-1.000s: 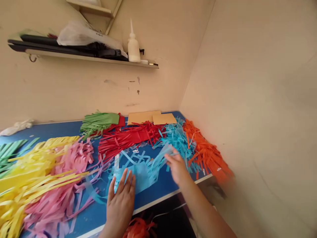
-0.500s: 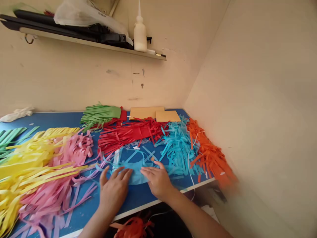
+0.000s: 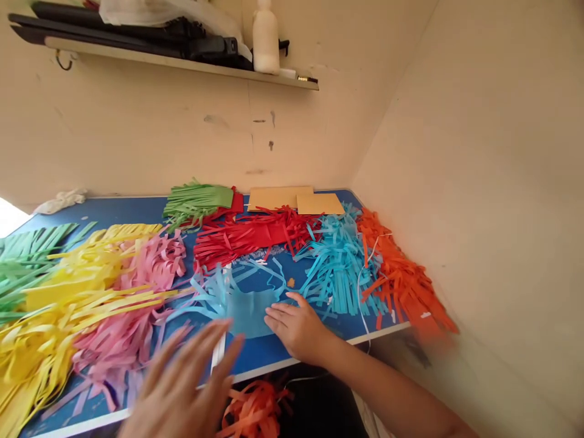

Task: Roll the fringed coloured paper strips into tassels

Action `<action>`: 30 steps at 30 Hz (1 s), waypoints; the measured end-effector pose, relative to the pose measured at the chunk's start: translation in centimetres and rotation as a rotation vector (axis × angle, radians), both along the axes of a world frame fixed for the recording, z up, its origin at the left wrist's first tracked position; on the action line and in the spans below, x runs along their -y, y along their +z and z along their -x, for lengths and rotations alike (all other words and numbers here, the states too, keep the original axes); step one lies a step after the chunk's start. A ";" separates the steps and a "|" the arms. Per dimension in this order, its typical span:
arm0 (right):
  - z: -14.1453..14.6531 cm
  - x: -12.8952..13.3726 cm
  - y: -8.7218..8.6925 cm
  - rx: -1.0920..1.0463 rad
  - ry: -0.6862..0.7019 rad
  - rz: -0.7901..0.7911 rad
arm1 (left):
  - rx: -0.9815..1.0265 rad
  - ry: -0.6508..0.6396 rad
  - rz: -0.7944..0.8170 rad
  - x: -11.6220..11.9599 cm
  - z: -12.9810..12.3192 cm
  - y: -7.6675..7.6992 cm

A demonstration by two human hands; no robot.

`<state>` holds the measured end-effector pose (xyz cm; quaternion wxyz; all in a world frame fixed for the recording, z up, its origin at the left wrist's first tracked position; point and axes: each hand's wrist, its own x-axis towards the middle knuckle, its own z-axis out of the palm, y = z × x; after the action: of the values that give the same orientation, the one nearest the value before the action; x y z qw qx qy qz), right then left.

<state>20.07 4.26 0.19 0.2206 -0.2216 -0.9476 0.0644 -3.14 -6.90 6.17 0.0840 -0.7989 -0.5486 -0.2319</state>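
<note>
A light-blue sheet of tissue paper (image 3: 250,311) with fringed strips lies flat on the blue table (image 3: 255,358) in front of me. My right hand (image 3: 298,328) rests its fingers on the sheet's right side, stretched out and holding nothing. Lifted close to the camera is my left hand (image 3: 187,383), somewhat blurred, its fingers spread and nothing in them. It is left of and nearer than the sheet, apart from it. Pink fringed paper (image 3: 109,340) lies beyond the left hand. To the right of my right hand is a heap of blue fringed paper (image 3: 342,261).
Yellow fringe (image 3: 86,267) and green fringe (image 3: 201,201) lie left and back. Red fringe (image 3: 260,234) lies behind the sheet, near brown cards (image 3: 322,204). Orange fringe (image 3: 410,280) hangs over the right edge. A shelf (image 3: 182,70) carries a white bottle (image 3: 266,39).
My left hand has lifted off the blue sheet and moved toward the camera and to the left. My right hand stays at the sheet's right side. The view has tilted down slightly.
</note>
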 end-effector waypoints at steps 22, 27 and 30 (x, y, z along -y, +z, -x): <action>1.3 -3.9 0.5 0.112 -0.590 0.428 | -0.087 0.263 0.525 -10.4 -1.2 -4.1; 1.1 -4.0 0.3 0.100 -0.607 0.445 | -0.122 0.277 0.578 -10.6 -1.3 -3.7; 1.3 -4.1 0.4 0.113 -0.622 0.456 | -0.147 0.282 0.598 -10.7 -1.4 -3.6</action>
<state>18.78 8.32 0.62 0.1221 -0.5450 -0.8072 0.1909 -1.77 3.79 2.61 -0.0833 -0.7188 -0.6901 0.0112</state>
